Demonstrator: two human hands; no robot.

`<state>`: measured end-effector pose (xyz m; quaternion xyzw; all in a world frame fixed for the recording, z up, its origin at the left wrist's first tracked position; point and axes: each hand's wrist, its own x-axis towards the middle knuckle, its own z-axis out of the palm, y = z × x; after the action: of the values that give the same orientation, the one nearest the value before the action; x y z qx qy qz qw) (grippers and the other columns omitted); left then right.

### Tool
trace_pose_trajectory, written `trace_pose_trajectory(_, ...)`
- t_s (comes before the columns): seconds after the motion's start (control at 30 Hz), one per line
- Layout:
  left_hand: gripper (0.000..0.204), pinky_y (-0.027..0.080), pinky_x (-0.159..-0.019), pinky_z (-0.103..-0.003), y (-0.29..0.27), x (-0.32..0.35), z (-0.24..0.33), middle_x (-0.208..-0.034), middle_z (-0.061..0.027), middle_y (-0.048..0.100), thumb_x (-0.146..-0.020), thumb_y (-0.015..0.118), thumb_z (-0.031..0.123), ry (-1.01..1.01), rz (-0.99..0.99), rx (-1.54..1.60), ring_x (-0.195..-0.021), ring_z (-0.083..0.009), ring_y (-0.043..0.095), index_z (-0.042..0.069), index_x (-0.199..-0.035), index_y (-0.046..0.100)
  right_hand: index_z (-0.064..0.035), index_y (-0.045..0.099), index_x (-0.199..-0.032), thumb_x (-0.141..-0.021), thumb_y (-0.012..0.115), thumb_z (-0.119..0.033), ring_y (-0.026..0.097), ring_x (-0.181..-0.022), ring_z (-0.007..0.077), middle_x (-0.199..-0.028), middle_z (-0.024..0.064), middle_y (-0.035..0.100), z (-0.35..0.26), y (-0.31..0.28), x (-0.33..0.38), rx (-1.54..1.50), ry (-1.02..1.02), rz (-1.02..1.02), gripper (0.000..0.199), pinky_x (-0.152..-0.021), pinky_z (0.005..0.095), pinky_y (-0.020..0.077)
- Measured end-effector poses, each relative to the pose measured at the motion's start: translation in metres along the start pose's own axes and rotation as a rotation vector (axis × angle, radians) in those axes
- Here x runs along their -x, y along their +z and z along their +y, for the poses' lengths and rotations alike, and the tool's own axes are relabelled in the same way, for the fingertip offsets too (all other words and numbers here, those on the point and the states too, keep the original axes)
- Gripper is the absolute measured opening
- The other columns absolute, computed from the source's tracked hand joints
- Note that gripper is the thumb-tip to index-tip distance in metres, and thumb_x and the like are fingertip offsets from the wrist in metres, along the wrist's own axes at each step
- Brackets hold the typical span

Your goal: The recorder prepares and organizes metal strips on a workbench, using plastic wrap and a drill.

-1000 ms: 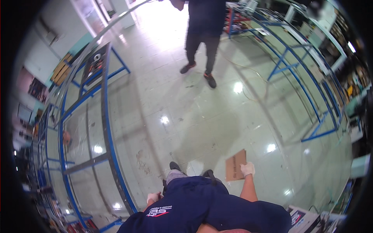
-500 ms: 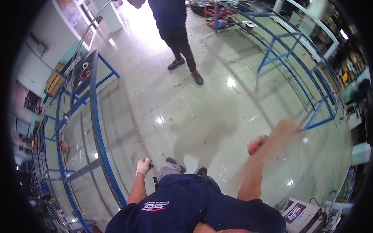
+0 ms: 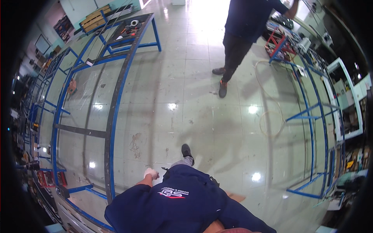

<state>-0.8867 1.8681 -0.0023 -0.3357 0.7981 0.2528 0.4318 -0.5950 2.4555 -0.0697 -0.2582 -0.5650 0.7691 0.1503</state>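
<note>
My left hand [image 3: 152, 173], in a white glove, hangs low beside my left hip. Its fingers are curled closed, and whatever they may hold is hidden. The blue-framed bench [image 3: 112, 151] stands to the left of that hand, apart from it. On the other side, my right hand is out of sight behind my dark blue sleeve and body. A tan, flat-looking piece [image 3: 236, 197] pokes out past my right side; I cannot make out its kind or how it is held. One dark shoe [image 3: 186, 150] of mine shows ahead on the floor.
Ahead to the right stands another person [image 3: 237, 50] in dark clothes. A thin hose [image 3: 281, 116] curls across the tiled floor. Blue metal racks [image 3: 314, 136] and a white frame [image 3: 359, 112] line the right side. Tools and a tape roll [image 3: 134, 23] lie on the far left bench.
The view has turned left, so the other person and benches appear farther right. My right arm, outstretched and blurred before with a tan piece and something red, has dropped behind my body.
</note>
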Motion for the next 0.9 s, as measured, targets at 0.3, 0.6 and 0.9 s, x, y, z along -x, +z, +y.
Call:
trace_pose_trajectory(0.3,0.044,0.057,-0.077,-0.039,-0.068,-0.076,0.122,-0.057,-0.0167,0.066,-0.100,0.062,0.026,0.161,-0.229,0.366,-0.065,-0.0281,0.071,-0.004,-0.068,0.069,0.0046,0.076,-0.101,-0.089,0.070,-0.038,0.075,-0.083,0.0299,-0.090,0.0181,0.076,-0.075,0.131,-0.156,1.063,0.408,0.238,0.044,-0.074,0.0456,0.0573)
trace_pose_trajectory(0.6,0.031,0.056,-0.066,-0.033,-0.146,-0.080,0.319,-0.092,-0.0098,0.072,-0.102,0.064,0.029,0.476,-0.097,0.769,-0.076,-0.0176,0.070,-0.001,-0.101,0.069,0.0100,0.066,-0.119,-0.090,0.076,-0.017,0.073,-0.090,0.0267,-0.106,0.0155,0.074,-0.123,0.243,-0.419,0.565,0.324,0.077,0.041,-0.078,0.0384,0.0581)
trace_pose_trajectory(0.9,0.024,0.053,-0.081,-0.028,-0.153,0.004,0.410,-0.097,-0.0041,0.071,-0.098,0.070,0.019,0.691,0.051,1.122,-0.086,-0.0134,0.068,-0.001,-0.112,0.070,0.0043,0.056,-0.136,-0.090,0.078,-0.016,0.072,-0.105,0.0294,-0.119,0.0144,0.070,-0.105,0.364,-0.531,0.174,0.640,-0.542,0.055,-0.087,0.0419,0.0607)
